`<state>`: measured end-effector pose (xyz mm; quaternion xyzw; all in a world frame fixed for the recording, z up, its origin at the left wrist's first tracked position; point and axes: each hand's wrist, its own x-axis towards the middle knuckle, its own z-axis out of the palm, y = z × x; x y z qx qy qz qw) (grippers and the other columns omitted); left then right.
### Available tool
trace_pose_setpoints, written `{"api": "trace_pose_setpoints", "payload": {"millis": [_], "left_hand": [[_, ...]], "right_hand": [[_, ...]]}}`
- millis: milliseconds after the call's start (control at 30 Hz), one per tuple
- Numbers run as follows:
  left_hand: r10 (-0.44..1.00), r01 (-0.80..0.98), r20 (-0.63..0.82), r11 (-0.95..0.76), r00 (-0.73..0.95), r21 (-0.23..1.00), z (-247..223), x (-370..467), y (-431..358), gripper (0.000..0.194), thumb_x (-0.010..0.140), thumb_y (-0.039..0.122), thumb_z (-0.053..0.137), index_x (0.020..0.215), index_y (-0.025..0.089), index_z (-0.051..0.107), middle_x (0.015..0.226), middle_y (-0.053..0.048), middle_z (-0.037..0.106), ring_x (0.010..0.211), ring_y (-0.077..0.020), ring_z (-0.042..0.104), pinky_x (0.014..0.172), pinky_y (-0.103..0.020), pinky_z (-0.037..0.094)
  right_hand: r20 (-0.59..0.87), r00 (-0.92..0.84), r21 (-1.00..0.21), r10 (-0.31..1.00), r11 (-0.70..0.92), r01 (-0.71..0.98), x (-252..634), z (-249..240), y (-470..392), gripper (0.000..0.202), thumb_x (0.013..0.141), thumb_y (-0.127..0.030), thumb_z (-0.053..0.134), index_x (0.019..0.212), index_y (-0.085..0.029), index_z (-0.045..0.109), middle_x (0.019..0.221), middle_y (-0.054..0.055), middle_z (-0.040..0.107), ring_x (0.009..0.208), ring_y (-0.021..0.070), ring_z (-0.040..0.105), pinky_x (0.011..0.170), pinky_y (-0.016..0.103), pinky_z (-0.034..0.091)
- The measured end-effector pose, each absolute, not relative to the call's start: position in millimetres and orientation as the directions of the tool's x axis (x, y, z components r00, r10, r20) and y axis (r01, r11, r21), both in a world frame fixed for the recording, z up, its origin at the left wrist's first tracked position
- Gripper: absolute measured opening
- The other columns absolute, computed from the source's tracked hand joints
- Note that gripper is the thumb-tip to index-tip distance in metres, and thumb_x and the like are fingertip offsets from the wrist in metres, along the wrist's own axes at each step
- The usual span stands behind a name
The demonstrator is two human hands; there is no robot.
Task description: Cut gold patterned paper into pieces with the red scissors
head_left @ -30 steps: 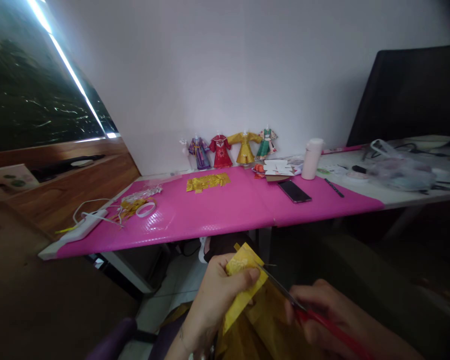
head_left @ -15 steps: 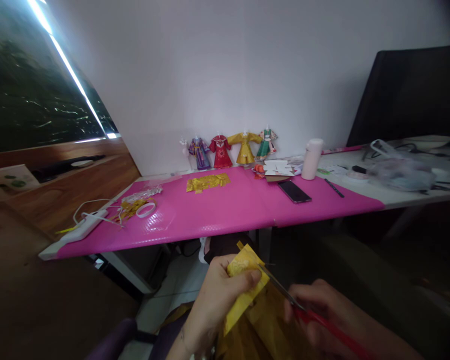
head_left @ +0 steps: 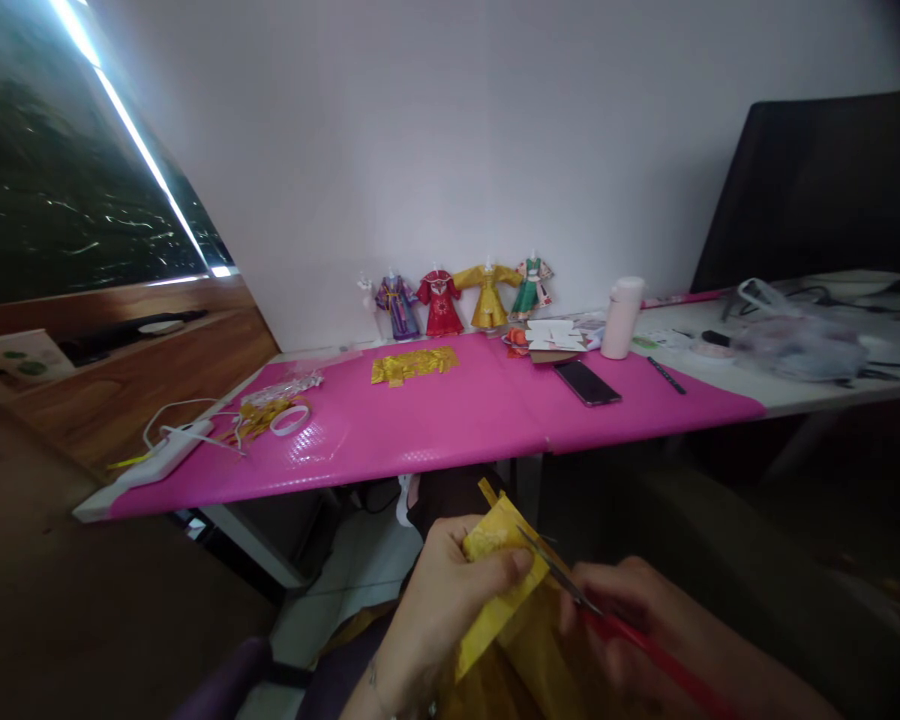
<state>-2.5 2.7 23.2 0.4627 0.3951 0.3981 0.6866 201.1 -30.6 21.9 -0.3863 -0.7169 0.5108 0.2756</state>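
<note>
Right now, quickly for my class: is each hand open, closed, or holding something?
Left hand: closed, holding a flat, yellow, fabric-like piece.
Right hand: closed, holding red-handled metal scissors.

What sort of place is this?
Probably a craft or sewing workspace: four miniature coloured costumes stand behind a pink-covered table, and the right hand holds red-handled metal scissors at a flat yellow piece.

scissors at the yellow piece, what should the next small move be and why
The left hand should perhaps draw its thumb back slightly: it presses the yellow piece close beside the blades of the red-handled scissors, which the right hand holds at the piece's edge.
</note>
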Motion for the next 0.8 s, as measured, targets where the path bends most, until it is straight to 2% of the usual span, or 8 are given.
{"api": "trace_pose_setpoints", "payload": {"millis": [100,333,533,667,800], "left_hand": [[0.905,-0.172,-0.179,0.262,0.386,0.950,22.8,-1.1,2.4,0.023,0.065,0.031,0.076,0.070,0.009,0.070,0.060,-0.002,0.060,0.050,-0.0085,0.047,0.049,-0.021,0.035],[0.895,-0.176,-0.185,0.275,0.405,0.945,24.0,-1.4,0.7,0.020,0.065,0.028,0.076,0.068,0.009,0.070,0.059,-0.002,0.062,0.049,-0.0091,0.050,0.050,-0.020,0.037],[0.902,-0.185,-0.204,0.290,0.381,0.939,23.2,-1.7,0.4,0.021,0.063,0.029,0.076,0.069,0.009,0.070,0.060,-0.002,0.064,0.049,-0.0094,0.051,0.049,-0.021,0.038],[0.903,-0.174,-0.199,0.281,0.380,0.944,20.4,-1.5,1.1,0.023,0.063,0.030,0.076,0.071,0.009,0.071,0.061,-0.003,0.064,0.050,-0.0097,0.051,0.050,-0.021,0.037],[0.901,-0.180,-0.202,0.287,0.384,0.941,21.9,-1.7,2.0,0.023,0.062,0.030,0.076,0.070,0.009,0.071,0.061,-0.003,0.064,0.050,-0.0098,0.051,0.050,-0.021,0.038]], "right_hand": [[0.018,-0.545,-0.962,0.838,0.163,0.220,198.7,26.1,-30.3,0.053,0.074,-0.068,0.065,0.078,-0.016,0.061,0.057,-0.005,0.048,0.053,0.0107,0.044,0.051,0.021,0.033],[0.029,-0.532,-0.953,0.846,0.184,0.241,196.7,28.8,-32.4,0.053,0.075,-0.069,0.064,0.077,-0.016,0.062,0.057,-0.005,0.048,0.054,0.0113,0.046,0.051,0.022,0.033],[0.034,-0.505,-0.924,0.862,0.220,0.312,198.3,21.9,-34.6,0.070,0.074,-0.085,0.044,0.078,-0.018,0.062,0.058,-0.002,0.053,0.058,0.0147,0.052,0.052,0.023,0.037],[0.064,-0.492,-0.902,0.868,0.262,0.345,200.0,20.2,-35.7,0.078,0.073,-0.089,0.033,0.079,-0.018,0.063,0.062,0.001,0.057,0.067,0.0187,0.055,0.058,0.026,0.041],[0.061,-0.515,-0.921,0.855,0.247,0.302,199.4,20.2,-34.1,0.069,0.077,-0.084,0.040,0.078,-0.018,0.060,0.057,-0.002,0.051,0.054,0.0132,0.049,0.050,0.023,0.035]]}}
